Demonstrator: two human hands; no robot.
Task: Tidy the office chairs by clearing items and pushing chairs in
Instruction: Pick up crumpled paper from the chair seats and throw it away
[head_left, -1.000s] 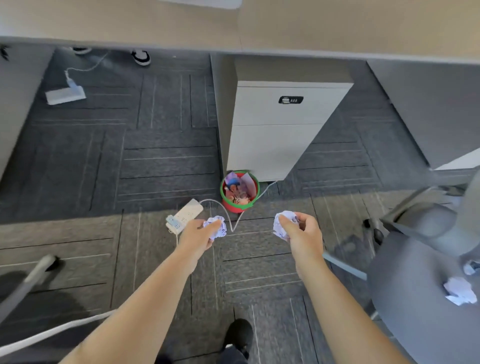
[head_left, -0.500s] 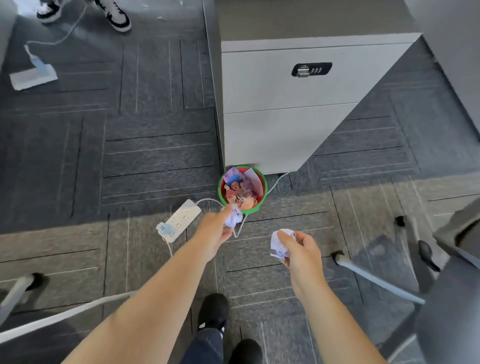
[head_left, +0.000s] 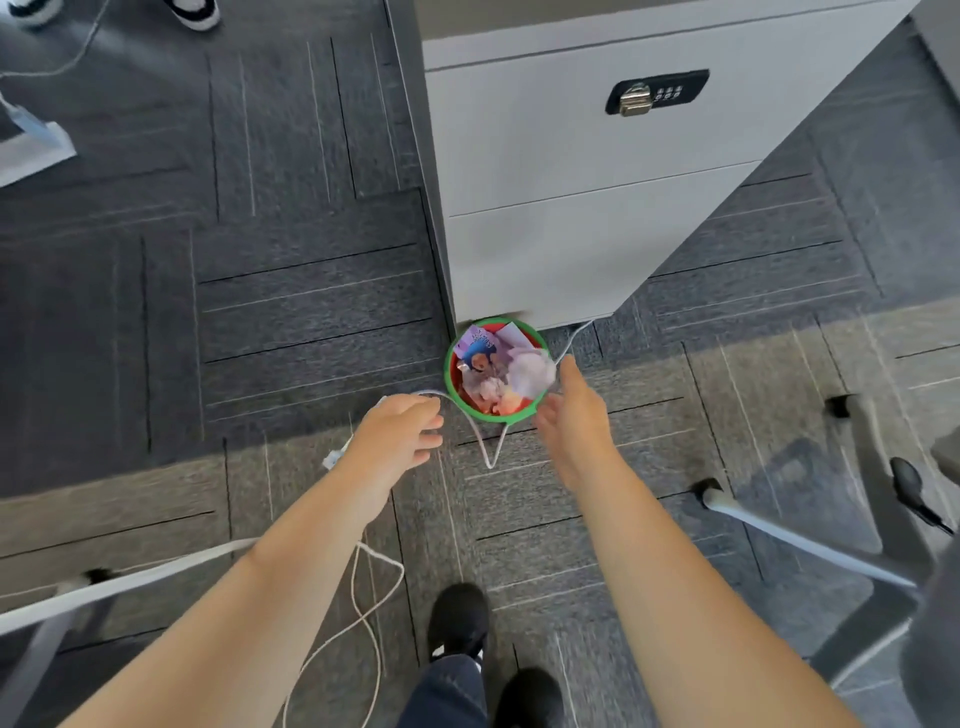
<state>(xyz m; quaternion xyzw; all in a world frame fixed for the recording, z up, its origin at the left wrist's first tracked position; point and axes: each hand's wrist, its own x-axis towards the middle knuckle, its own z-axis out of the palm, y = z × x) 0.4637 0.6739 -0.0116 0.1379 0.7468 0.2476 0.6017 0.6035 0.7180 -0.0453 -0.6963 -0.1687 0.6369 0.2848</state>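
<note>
A small red bin with a green rim stands on the carpet against the white drawer cabinet. It holds colourful paper scraps and crumpled white paper balls. My left hand hovers just left of the bin, fingers loosely curled, nothing in it. My right hand is at the bin's right rim, fingers spread and empty. A grey office chair's base and legs show at the right edge.
A white cable loops on the floor in front of the bin, and a power strip is mostly hidden under my left hand. Another chair leg lies at lower left. My black shoes are below. Someone's sneakers are at top left.
Both hands moved forward to the bin and let go of their crumpled paper balls, which now lie in the bin. The view has come closer to the floor.
</note>
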